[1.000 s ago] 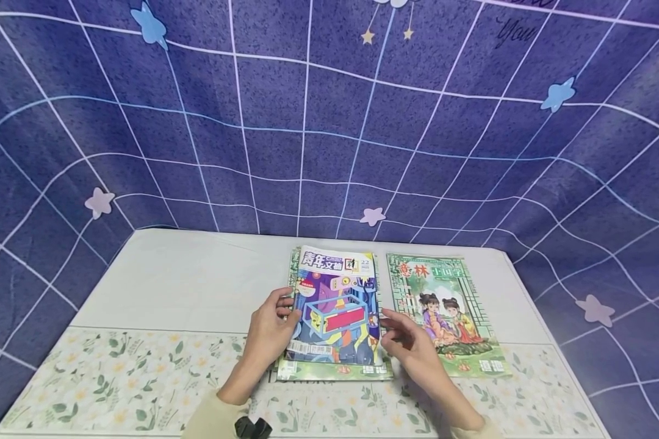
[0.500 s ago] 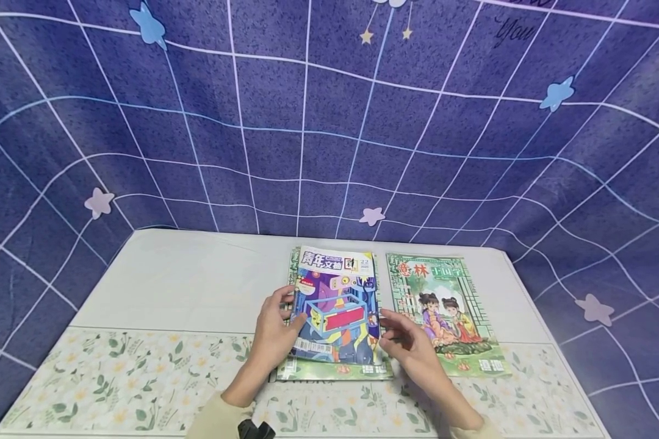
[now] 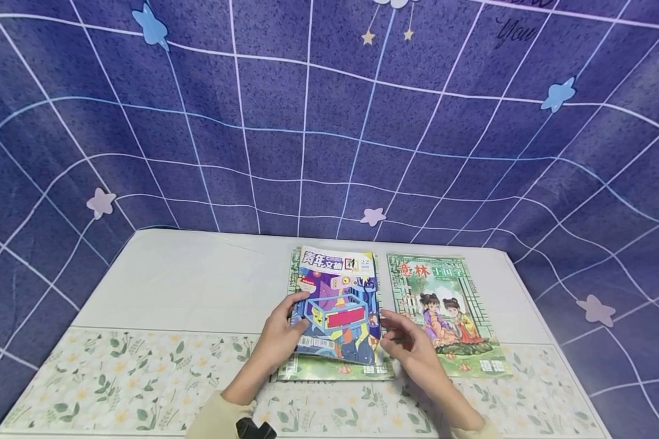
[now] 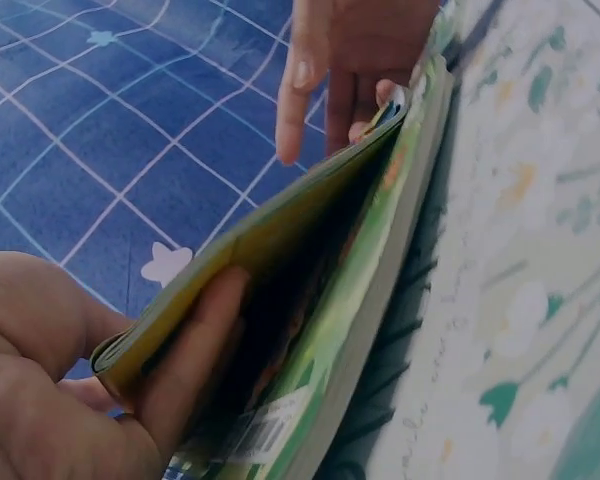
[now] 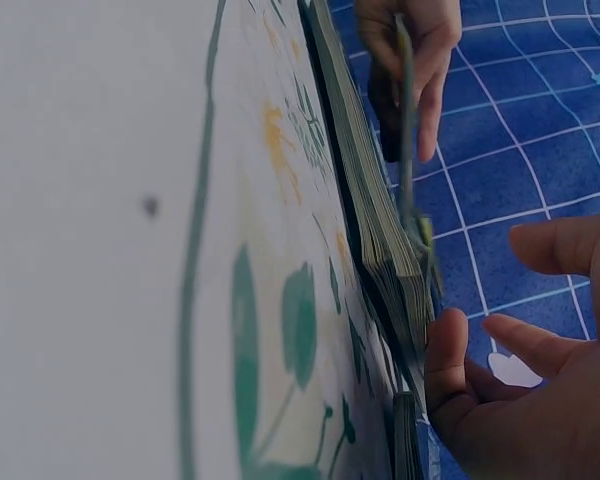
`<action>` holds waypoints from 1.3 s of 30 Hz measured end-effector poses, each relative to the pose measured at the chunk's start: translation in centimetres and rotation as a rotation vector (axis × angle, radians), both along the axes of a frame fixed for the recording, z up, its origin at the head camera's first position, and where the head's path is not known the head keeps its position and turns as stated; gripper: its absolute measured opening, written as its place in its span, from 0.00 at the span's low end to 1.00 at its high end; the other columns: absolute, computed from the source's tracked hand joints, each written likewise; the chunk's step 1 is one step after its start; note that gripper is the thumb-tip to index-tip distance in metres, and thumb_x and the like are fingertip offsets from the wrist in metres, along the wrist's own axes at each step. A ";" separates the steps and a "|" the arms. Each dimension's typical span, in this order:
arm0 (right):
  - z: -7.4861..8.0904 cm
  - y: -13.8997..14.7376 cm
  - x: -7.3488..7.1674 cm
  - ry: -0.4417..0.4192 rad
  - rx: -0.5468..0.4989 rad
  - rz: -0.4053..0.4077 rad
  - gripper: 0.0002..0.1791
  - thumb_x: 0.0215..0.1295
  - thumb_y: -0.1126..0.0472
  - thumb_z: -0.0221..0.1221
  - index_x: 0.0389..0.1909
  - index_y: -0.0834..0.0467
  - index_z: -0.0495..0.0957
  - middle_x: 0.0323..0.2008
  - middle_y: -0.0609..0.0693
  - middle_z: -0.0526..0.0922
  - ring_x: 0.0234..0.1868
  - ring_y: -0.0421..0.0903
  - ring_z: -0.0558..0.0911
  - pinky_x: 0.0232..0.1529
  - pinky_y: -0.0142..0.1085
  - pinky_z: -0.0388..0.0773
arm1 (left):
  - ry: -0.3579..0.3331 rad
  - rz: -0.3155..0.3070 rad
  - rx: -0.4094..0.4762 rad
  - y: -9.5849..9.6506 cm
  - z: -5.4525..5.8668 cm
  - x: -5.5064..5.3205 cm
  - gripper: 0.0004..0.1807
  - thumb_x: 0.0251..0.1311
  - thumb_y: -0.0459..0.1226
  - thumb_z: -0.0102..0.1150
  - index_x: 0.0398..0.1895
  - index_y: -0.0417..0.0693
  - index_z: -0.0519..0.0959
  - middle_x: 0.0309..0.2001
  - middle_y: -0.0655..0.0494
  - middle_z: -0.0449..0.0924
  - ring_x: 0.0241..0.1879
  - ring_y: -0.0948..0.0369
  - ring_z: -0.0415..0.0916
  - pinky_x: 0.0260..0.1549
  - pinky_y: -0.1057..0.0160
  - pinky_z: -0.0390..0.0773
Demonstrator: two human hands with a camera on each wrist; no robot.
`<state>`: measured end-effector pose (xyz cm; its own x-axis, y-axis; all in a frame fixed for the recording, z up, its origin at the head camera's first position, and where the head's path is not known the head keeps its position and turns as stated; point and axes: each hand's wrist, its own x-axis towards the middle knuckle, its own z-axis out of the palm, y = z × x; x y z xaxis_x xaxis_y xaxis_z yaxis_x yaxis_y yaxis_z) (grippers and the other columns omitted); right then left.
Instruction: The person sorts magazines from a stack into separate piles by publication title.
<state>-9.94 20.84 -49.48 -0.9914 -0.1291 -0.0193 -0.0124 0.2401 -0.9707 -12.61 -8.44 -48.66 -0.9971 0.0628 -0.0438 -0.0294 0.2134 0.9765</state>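
two hands [image 3: 279,329] [image 3: 414,350] at one purple magazine [image 3: 337,305], two green covers [image 3: 343,370] [image 3: 445,317]

Purple magazine [image 3: 337,311], tilted, atop green magazine [image 3: 335,371]

Upper magazine [image 3: 337,314] over the lower magazine [image 3: 335,370] on the table [image 3: 181,274], third magazine [image 3: 451,320] to their right, curtain [image 3: 329,146] behind

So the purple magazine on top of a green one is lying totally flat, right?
Not flat: the left wrist view shows the left hand holding up one edge of the purple magazine, leaving a gap above the green magazine.
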 end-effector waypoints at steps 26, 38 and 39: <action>0.5 -0.4 -0.4 -0.235 -0.182 -0.047 0.30 0.76 0.62 0.69 0.76 0.63 0.75 0.59 0.60 0.86 0.37 0.43 0.83 0.36 0.32 0.84 | -0.088 0.018 0.169 -0.3 0.1 0.1 0.26 0.74 0.21 0.55 0.73 0.37 0.77 0.78 0.29 0.67 0.67 0.41 0.76 0.50 0.58 0.85; -0.5 -1.6 -1.0 -0.185 -0.128 -0.118 0.22 0.73 0.67 0.70 0.66 0.62 0.86 0.50 0.58 0.91 0.30 0.41 0.81 0.25 0.30 0.77 | -0.019 -0.020 -0.119 -0.8 0.3 0.1 0.23 0.75 0.29 0.63 0.71 0.41 0.80 0.60 0.37 0.82 0.31 0.58 0.81 0.31 0.60 0.82; -0.5 -1.7 -1.0 -0.177 -0.129 -0.124 0.21 0.73 0.68 0.70 0.65 0.62 0.86 0.48 0.58 0.92 0.31 0.41 0.81 0.25 0.30 0.77 | -0.022 -0.029 -0.120 -0.9 0.3 0.1 0.22 0.76 0.30 0.63 0.71 0.41 0.80 0.58 0.39 0.82 0.29 0.60 0.79 0.28 0.61 0.79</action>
<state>-10.98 19.18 -50.02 -0.9825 -0.0193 -0.1852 0.1822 0.1036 -0.9778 -12.49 -9.34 -48.31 -0.9937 0.0842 -0.0744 -0.0427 0.3296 0.9432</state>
